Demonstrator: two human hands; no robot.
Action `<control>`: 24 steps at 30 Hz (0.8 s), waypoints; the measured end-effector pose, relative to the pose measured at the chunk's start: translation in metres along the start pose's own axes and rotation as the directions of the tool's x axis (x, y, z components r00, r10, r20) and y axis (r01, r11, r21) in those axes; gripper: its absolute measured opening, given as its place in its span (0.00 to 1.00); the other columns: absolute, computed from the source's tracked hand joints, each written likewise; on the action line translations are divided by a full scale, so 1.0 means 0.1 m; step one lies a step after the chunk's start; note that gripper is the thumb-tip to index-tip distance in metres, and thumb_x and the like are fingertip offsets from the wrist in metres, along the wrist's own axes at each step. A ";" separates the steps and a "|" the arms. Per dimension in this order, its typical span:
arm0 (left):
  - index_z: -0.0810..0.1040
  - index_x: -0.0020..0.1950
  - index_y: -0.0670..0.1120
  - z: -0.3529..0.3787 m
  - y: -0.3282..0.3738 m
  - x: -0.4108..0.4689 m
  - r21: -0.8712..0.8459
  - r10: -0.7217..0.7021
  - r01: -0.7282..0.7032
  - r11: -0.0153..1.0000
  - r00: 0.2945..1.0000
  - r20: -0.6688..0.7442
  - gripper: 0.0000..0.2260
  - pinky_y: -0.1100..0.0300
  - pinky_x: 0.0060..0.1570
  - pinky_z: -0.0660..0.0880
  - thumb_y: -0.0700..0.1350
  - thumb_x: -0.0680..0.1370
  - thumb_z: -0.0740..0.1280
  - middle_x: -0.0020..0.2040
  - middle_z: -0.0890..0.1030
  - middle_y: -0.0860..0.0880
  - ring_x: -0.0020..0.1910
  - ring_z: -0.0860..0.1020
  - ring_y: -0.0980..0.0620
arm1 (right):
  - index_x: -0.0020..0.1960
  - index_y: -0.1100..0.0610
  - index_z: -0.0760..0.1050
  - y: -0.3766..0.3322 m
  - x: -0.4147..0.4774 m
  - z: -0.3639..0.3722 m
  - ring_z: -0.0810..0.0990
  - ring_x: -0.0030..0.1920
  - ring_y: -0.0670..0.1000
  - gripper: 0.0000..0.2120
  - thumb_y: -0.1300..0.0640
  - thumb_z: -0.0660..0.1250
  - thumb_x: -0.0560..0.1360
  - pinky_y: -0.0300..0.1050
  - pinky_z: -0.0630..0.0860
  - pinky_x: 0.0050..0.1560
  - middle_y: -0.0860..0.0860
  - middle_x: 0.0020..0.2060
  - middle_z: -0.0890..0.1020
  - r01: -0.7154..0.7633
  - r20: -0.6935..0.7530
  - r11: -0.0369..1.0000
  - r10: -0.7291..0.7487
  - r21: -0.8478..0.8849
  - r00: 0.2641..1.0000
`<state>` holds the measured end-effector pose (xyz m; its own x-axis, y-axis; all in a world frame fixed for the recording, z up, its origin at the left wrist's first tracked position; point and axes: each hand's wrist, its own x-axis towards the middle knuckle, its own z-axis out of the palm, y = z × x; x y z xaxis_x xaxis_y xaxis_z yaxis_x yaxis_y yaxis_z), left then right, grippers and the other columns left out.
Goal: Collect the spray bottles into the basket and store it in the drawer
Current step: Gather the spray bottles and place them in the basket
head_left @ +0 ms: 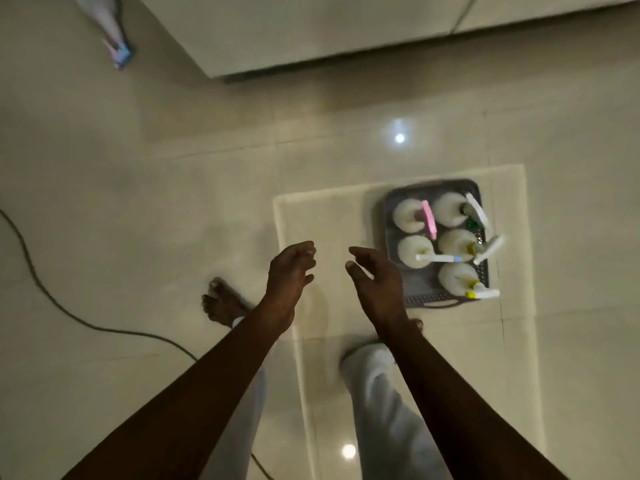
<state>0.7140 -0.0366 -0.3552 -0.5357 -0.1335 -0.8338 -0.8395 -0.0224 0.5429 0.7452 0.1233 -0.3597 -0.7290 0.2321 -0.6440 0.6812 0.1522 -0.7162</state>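
Observation:
A grey perforated basket (431, 301) stands on the tiled floor at the right of centre, seen from above. Several white spray bottles (415, 251) stand upright inside it, one with a pink trigger (428, 219), others with white or yellow tops. My left hand (289, 271) and my right hand (375, 277) hang in the air left of the basket, palms facing each other, fingers loosely curled and holding nothing. My right hand is just beside the basket's left wall, not touching it.
A pale cabinet front (311, 32) runs along the top. A dark cable (52, 299) curves over the floor at the left. A blurred pale object with a blue tip (114, 39) lies at the top left. My bare feet (221, 303) stand below my hands.

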 end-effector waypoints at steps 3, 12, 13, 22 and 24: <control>0.83 0.55 0.55 -0.68 0.41 0.02 -0.036 0.051 -0.053 0.998 0.996 -0.074 0.09 0.47 0.63 0.80 0.43 0.82 0.66 0.60 0.85 0.49 0.61 0.83 0.47 | 0.64 0.53 0.83 -0.46 -0.02 0.46 0.83 0.64 0.50 0.13 0.60 0.72 0.80 0.47 0.79 0.67 0.49 0.60 0.86 0.022 0.026 1.000 -0.021 -0.008 0.999; 0.84 0.56 0.55 -2.69 1.39 -0.09 -0.139 0.094 -0.126 0.982 0.971 -0.221 0.11 0.45 0.63 0.80 0.41 0.82 0.66 0.58 0.85 0.50 0.61 0.83 0.45 | 0.62 0.47 0.85 -1.81 -0.38 1.76 0.83 0.63 0.45 0.12 0.58 0.73 0.80 0.50 0.80 0.68 0.44 0.59 0.87 0.107 0.169 0.987 -0.086 -0.123 0.982; 0.84 0.56 0.55 -2.90 1.48 -0.08 -0.147 0.095 -0.132 0.980 0.966 -0.239 0.11 0.44 0.64 0.80 0.41 0.82 0.66 0.58 0.85 0.50 0.61 0.83 0.46 | 0.61 0.45 0.85 -1.96 -0.40 1.91 0.83 0.63 0.44 0.12 0.57 0.73 0.80 0.50 0.80 0.68 0.43 0.58 0.87 0.112 0.188 0.984 -0.085 -0.138 0.979; 0.83 0.61 0.49 -4.14 2.23 0.37 -0.216 0.143 -0.246 0.945 0.903 -0.405 0.10 0.44 0.62 0.79 0.41 0.82 0.66 0.61 0.84 0.45 0.63 0.81 0.41 | 0.60 0.48 0.85 -3.01 -0.01 3.08 0.84 0.62 0.45 0.11 0.58 0.72 0.80 0.55 0.79 0.69 0.44 0.57 0.88 0.175 0.279 0.974 -0.129 -0.147 0.952; 0.83 0.62 0.48 -4.26 2.42 0.57 -0.224 0.141 -0.255 0.941 0.893 -0.427 0.11 0.44 0.62 0.79 0.41 0.82 0.66 0.60 0.83 0.45 0.64 0.81 0.41 | 0.60 0.50 0.85 -3.22 0.22 3.31 0.85 0.61 0.48 0.11 0.59 0.72 0.80 0.58 0.79 0.69 0.46 0.57 0.88 0.179 0.278 0.975 -0.136 -0.135 0.951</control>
<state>0.5195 -0.4718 -0.2289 -0.5579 -0.5454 -0.6256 -0.6325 -0.2085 0.7459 0.4877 -0.2391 -0.2323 -0.8047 -0.0669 -0.5899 0.5429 0.3192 -0.7768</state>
